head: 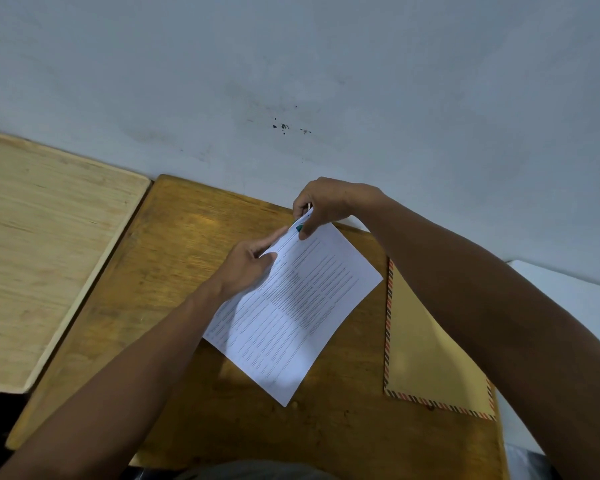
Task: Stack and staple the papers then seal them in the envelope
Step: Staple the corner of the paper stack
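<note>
Papers [293,306] diagonal (top far-right)

White printed paper sheets [293,306], stacked and tilted diagonally, sit mid-frame; a tan envelope with striped red-and-dark border [426,344] lies flat at lower right.

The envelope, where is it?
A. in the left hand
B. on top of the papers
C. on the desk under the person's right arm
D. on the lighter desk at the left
C: the envelope lies flat on the brown desk, partly under the right forearm, beside the papers.
</note>
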